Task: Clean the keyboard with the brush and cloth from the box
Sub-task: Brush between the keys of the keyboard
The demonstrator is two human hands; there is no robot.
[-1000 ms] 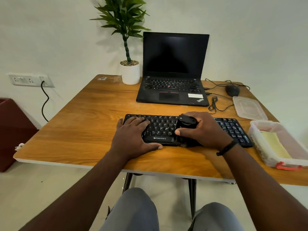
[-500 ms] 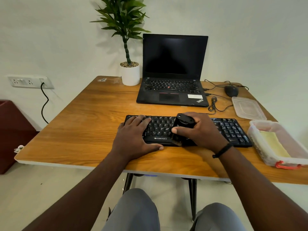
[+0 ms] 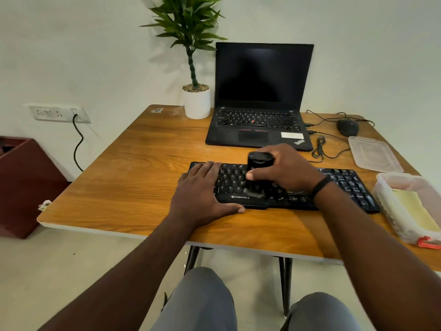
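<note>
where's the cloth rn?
Head view, far right: the yellow cloth lies inside the open clear box at the table's right edge, just right of the keyboard and nearer than the loose lid.

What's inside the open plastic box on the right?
In the box a yellow cloth lies flat on the bottom. The frame's edge cuts off the far right side, and what lies under the cloth is covered.

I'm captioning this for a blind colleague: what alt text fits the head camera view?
A person's right hand grips a black brush on a black keyboard while the left hand rests flat on its left end. A clear box holding a yellow cloth sits to the right on the wooden table.
</note>
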